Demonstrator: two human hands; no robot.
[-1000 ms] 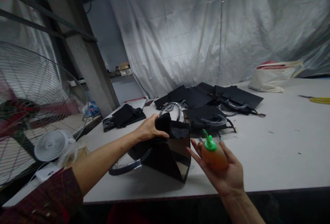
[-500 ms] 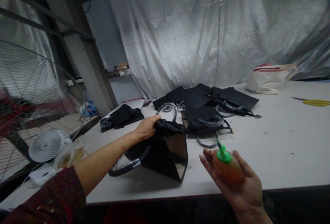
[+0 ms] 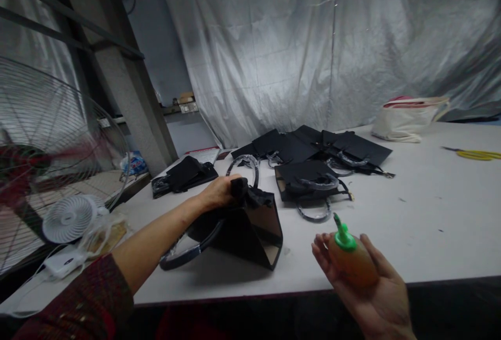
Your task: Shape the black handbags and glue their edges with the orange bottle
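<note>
My left hand [image 3: 221,192] grips the top of a black handbag [image 3: 238,233] near the table's front edge; the fingertips are hidden behind it. The bag is tilted, its beige-lined side facing right, with one plastic-wrapped handle up and another hanging toward me. In my right hand [image 3: 371,290], palm up, lies a squeeze bottle [image 3: 352,261] of orange-brown liquid with a green nozzle cap. The fingers curl around its side. Just beyond it, another black handbag [image 3: 303,178] lies on the table with wrapped handles.
Several black bags [image 3: 309,144] are heaped at the back, and more black pieces [image 3: 183,173] lie at left. A cream pouch [image 3: 409,118] and yellow-handled snips [image 3: 475,154] are on the right. A small white fan [image 3: 74,218] stands at left beside a large caged fan [image 3: 50,157].
My right hand has drawn back with the bottle, down and slightly right, away from the lying bag's handle. My left hand and the tilted handbag have shifted slightly left.
</note>
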